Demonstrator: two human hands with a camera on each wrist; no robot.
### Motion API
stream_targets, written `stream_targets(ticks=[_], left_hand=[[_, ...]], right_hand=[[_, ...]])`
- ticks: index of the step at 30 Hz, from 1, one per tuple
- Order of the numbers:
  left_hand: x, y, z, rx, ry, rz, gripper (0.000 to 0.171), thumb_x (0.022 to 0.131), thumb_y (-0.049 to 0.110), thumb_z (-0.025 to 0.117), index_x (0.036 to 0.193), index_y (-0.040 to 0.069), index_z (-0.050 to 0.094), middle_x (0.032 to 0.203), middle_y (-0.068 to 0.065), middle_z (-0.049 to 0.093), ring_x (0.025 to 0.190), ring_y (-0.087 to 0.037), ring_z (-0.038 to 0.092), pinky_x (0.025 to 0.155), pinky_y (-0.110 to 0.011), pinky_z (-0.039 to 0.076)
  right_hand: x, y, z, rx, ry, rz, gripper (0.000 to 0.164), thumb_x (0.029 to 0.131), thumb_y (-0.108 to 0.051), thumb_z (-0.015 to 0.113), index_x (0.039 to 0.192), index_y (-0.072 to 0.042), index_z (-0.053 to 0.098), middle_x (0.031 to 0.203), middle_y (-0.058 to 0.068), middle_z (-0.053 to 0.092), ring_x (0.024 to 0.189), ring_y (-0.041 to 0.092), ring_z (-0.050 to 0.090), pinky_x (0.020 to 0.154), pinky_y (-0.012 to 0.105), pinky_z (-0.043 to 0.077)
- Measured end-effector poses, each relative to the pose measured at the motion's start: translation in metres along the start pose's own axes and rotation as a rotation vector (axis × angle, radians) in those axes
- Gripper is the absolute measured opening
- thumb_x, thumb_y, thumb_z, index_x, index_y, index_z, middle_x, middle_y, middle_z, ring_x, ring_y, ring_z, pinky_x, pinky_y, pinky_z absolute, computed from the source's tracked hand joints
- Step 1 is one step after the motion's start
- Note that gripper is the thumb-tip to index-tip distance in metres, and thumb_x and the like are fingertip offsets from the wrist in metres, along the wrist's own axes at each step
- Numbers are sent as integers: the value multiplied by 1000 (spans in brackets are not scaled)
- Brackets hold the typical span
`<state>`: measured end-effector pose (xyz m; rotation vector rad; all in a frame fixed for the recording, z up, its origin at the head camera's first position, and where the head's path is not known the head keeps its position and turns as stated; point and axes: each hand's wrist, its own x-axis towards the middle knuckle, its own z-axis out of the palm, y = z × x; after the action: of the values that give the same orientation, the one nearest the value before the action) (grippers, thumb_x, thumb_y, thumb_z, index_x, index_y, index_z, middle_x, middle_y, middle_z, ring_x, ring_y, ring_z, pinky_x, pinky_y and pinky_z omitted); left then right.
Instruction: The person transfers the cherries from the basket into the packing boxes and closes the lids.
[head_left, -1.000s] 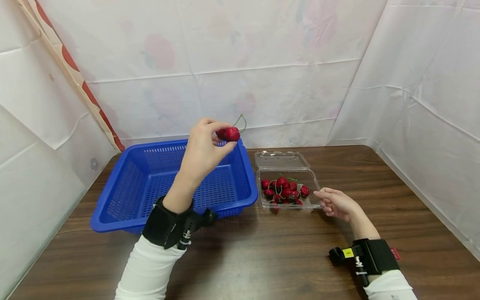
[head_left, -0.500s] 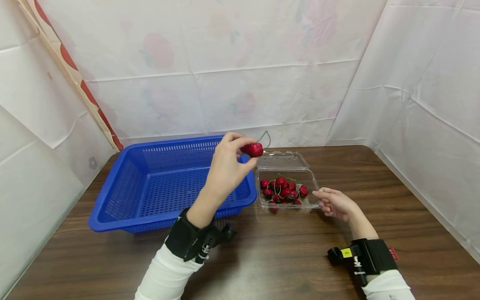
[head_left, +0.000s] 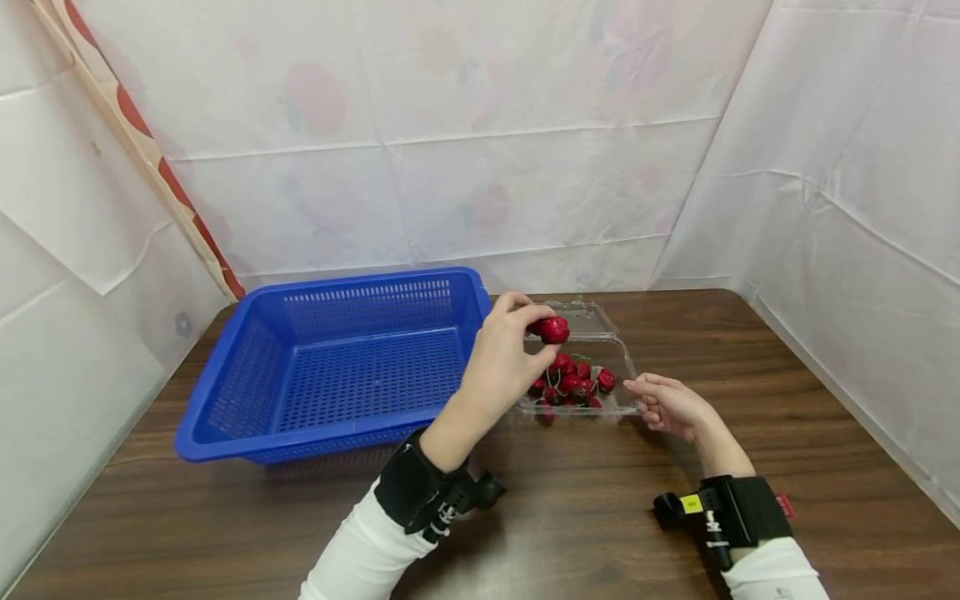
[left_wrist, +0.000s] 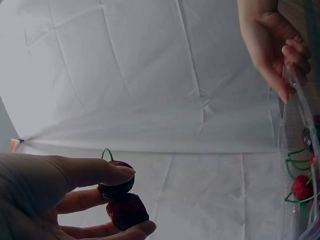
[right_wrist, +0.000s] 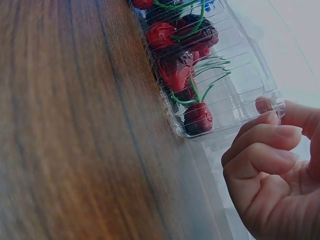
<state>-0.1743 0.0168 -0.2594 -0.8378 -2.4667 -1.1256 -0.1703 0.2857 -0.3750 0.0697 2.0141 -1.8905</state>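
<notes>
My left hand (head_left: 501, 358) pinches a pair of dark red cherries (head_left: 554, 330) between thumb and fingers. It holds them above the left side of a clear plastic clamshell box (head_left: 621, 354). In the left wrist view the two cherries (left_wrist: 127, 211) sit one against the other, a green stem curling up behind the thumb. My right hand (head_left: 671, 406) grips the box's right rim between thumb and forefinger, its other fingers curled. Several red cherries (head_left: 570, 385) with green stems lie in the box; the left hand covers some of them in the head view.
A blue perforated plastic basket (head_left: 330, 431) stands left of the box on the brown wooden table (head_left: 570, 500). The box's lid (head_left: 588, 318) lies folded open toward the back. White sheeting (head_left: 450, 150) hangs behind and at both sides.
My left hand has moved right and down with the cherries, from over the basket's right side to over the box. My right hand has stayed on the box rim.
</notes>
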Motion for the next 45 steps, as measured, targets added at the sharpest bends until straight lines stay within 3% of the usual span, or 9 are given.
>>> stream_targets(ticks=[16,30,36,40,45], left_hand=[[-4,5,40,93,-113,-7,29,75,11,69,103,6,63,104,-9,48,78,-18,58,69,-22,48],[-6,-8,73,251,-211,-41,29,75,12,68,104,6,64,97,-9,48,69,-15,56,63,-24,48],[-2,-13,84,308,-229,-88,31,75,13,69,105,8,64,99,-9,49,68,-18,58,57,-24,47],[0,-15,89,344,-230,-107,32,73,13,69,104,10,65,99,-10,49,69,-20,60,58,-26,48],[3,-18,95,384,-265,-136,22,74,13,69,96,9,67,97,-12,49,63,-20,58,49,-25,45]], right_hand=[[1,0,2,-1,14,17,23,91,-27,49,75,-13,41,63,-1,39,48,7,33,46,21,30],[1,0,2,-4,15,20,23,92,-26,48,75,-12,41,63,-1,40,47,7,34,45,20,31],[3,2,0,-11,14,16,23,92,-26,48,74,-13,41,63,-1,39,47,7,34,45,20,30],[2,3,-1,-12,-32,-23,23,92,-28,47,74,-15,43,63,-3,40,48,6,34,46,20,31],[2,3,-2,-15,-43,-32,23,92,-28,47,74,-15,43,63,-3,40,48,6,34,47,20,30]])
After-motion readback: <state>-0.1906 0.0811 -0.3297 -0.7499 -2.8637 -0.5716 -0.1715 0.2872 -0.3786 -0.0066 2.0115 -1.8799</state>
